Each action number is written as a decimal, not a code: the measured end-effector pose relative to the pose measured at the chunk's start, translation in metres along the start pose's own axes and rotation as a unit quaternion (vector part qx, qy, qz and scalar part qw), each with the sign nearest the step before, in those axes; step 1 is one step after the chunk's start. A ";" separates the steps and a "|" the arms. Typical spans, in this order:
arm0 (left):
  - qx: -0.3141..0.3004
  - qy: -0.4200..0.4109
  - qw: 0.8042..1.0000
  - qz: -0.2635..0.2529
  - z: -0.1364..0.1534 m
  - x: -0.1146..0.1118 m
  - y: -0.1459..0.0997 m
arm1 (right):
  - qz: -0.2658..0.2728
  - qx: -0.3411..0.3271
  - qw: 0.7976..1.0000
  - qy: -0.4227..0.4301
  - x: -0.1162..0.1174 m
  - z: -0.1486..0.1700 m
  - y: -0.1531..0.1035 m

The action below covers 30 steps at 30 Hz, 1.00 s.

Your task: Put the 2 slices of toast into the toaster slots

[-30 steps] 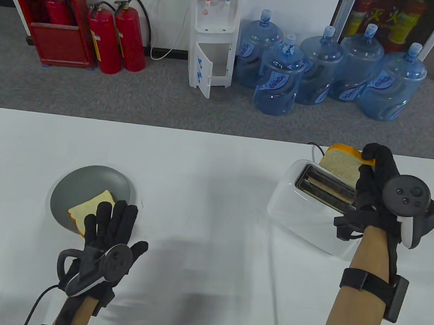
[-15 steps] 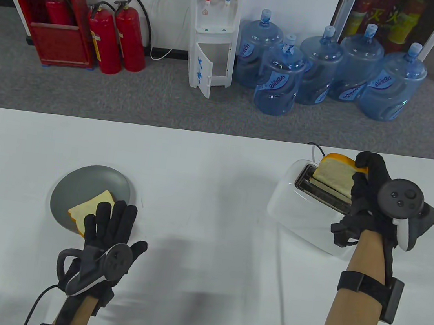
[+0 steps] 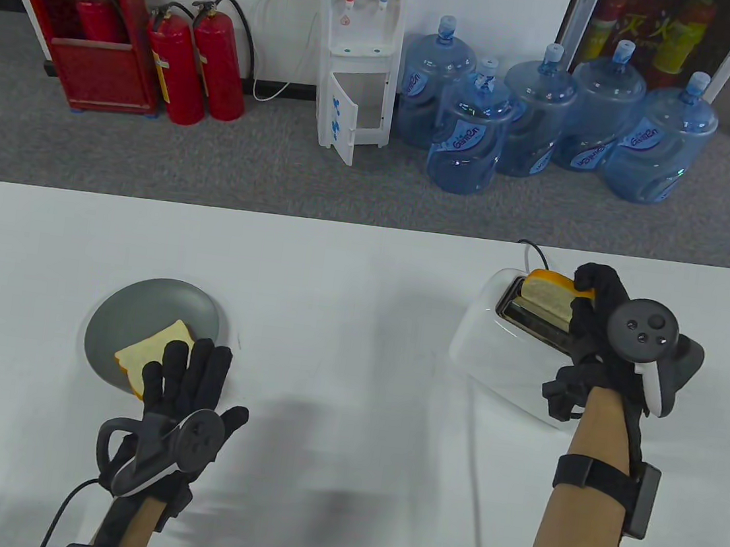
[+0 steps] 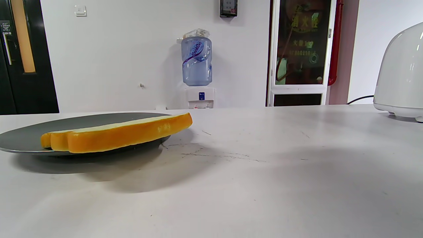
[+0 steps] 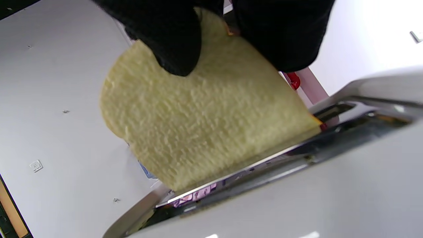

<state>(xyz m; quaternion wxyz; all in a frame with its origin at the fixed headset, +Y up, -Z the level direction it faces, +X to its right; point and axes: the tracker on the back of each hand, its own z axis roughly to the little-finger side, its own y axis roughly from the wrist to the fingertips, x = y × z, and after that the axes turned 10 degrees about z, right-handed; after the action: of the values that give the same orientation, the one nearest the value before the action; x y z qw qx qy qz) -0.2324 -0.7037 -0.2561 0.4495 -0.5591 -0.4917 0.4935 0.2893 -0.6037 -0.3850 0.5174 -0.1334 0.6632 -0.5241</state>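
We see our right hand (image 3: 592, 315) pinching slice 1 of toast (image 3: 552, 295) by its top crust, directly above the white toaster (image 3: 502, 343). Compared with 1 second ago, the slice has dropped from well above the toaster until its lower edge sits inside the far slot, so we judge the first insertion to be about halfway done. In the right wrist view the thumb (image 5: 172, 43) presses the bread's face from above, with most of the slice hanging below the grip. Far to the toaster's left, slice 2 (image 3: 146, 353) lies flat on the grey plate (image 3: 134, 312). Our left hand (image 3: 184, 391) has not moved; its fingers are spread straight over that slice, gripping nothing.
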 end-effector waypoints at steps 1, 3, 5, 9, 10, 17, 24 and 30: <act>-0.001 0.000 1.000 0.000 0.000 0.000 0.000 | -0.003 0.002 1.000 -0.004 0.001 0.000 0.000; -0.001 0.001 1.000 0.000 0.000 0.000 0.000 | -0.002 0.004 1.000 -0.011 0.002 0.000 0.000; -0.003 0.001 1.000 0.001 0.000 0.000 0.000 | -0.002 0.009 1.000 -0.015 0.002 0.001 0.000; -0.004 0.003 1.000 0.003 -0.001 -0.001 0.001 | -0.011 0.021 0.999 -0.025 0.003 0.000 0.000; -0.005 0.003 1.000 0.003 -0.001 -0.001 0.001 | -0.009 0.022 0.999 -0.031 0.003 0.000 0.000; -0.004 0.003 1.000 0.004 -0.001 -0.001 0.001 | -0.013 0.032 0.998 -0.046 0.002 0.000 -0.001; -0.003 0.017 1.000 0.012 -0.001 -0.003 0.001 | -0.022 0.045 0.997 -0.067 0.004 -0.002 -0.001; -0.004 0.015 1.000 0.017 -0.001 -0.003 0.002 | -0.010 0.045 0.996 -0.082 0.003 -0.003 0.000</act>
<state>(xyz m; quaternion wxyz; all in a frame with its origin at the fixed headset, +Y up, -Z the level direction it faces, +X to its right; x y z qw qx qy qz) -0.2311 -0.7072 -0.2573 0.4461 -0.5763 -0.4777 0.4905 0.2858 -0.6040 -0.3872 0.5699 -0.1591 0.5933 -0.5458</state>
